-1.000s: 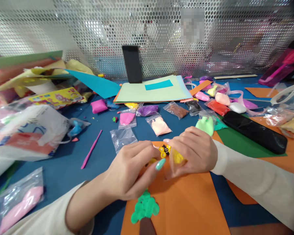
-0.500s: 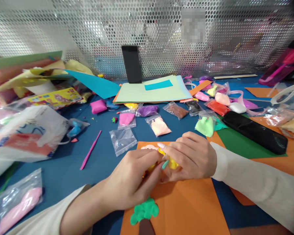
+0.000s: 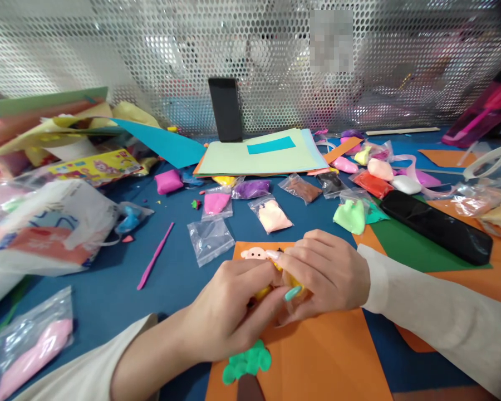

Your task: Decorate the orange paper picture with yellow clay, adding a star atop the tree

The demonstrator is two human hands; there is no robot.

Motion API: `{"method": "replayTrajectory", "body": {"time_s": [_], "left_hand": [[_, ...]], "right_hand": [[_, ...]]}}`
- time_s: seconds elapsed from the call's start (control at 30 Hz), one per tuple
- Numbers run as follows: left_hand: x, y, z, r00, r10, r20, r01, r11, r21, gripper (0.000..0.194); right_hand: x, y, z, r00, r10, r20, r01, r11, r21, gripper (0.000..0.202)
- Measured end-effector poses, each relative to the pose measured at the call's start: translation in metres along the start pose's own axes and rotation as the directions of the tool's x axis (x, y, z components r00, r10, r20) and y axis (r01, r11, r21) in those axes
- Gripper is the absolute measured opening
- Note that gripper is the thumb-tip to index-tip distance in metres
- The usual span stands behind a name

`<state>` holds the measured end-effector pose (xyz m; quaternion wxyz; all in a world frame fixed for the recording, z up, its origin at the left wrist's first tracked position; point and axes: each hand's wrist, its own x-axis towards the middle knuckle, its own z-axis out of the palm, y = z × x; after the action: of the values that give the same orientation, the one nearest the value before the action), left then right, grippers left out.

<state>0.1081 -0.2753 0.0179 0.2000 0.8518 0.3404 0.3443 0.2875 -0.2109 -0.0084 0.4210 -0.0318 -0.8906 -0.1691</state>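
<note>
Over the orange paper sheet, my left hand and my right hand meet with fingers closed. Yellow clay shows between them, with bits of clear plastic around it that look like a small bag. My fingers cover most of it. A pale pink clay face with small dark eyes lies on the paper just beyond my left fingers. Nearer to me, a green clay treetop sits above a brown trunk on the same sheet.
Bagged clay lies behind the hands: a peach bag, a light green bag. An open clear bag and a purple modelling tool lie left. A black case lies right. A phone leans on the mesh wall.
My left fingers and thumb have shifted slightly right, against my right hand. Less yellow clay shows now, and more of the pink face is uncovered.
</note>
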Motion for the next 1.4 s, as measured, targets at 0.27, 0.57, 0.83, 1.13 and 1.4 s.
{"method": "replayTrajectory", "body": {"time_s": [0.27, 0.57, 0.83, 1.13, 1.4], "left_hand": [[0.001, 0.002, 0.001, 1.000, 0.011, -0.010, -0.010, 1.000, 0.020, 0.019], [-0.008, 0.008, -0.009, 0.960, 0.223, -0.171, -0.140, 0.906, 0.400, 0.019], [-0.007, 0.012, -0.007, 0.893, 0.434, 0.121, -0.442, 0.794, 0.417, 0.038], [-0.006, 0.009, -0.003, 0.886, 0.446, 0.125, -0.458, 0.801, 0.385, 0.034], [-0.002, 0.001, -0.004, 0.891, 0.454, 0.030, -0.426, 0.809, 0.406, 0.033]], "right_hand": [[-0.001, 0.000, 0.000, 0.998, 0.057, 0.038, -0.059, 0.997, 0.054, 0.054], [0.009, -0.021, -0.011, 0.955, 0.160, -0.249, -0.121, 0.979, 0.167, 0.022], [0.014, -0.035, -0.013, 0.959, 0.273, 0.075, -0.274, 0.831, 0.485, 0.044], [0.015, -0.032, -0.018, 0.952, 0.251, 0.176, -0.306, 0.817, 0.489, 0.039], [0.013, -0.034, -0.019, 0.942, 0.313, 0.120, -0.333, 0.829, 0.450, 0.030]]}}
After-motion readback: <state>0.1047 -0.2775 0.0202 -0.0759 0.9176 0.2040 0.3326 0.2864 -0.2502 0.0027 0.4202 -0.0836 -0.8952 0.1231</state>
